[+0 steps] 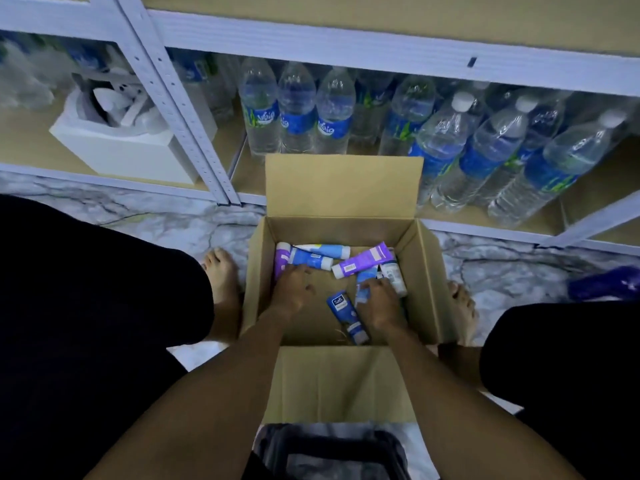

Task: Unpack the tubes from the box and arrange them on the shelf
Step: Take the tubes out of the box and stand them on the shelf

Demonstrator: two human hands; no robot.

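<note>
While a person squats barefoot over an open cardboard box (429,282) on the marble floor, the left hand (292,289) touches a purple tube (281,261) at the box's left wall; whether it grips cannot be told. A dark blue Safi tube (341,308) lies mid-box. The right hand (379,303) curls round a light blue tube (362,292). Water bottles (446,143) line the low shelf (602,188) behind.

Matt cardboard box (426,271); glossy plastic tubes (362,260); floor (156,220) seemingly polished marble.
</note>
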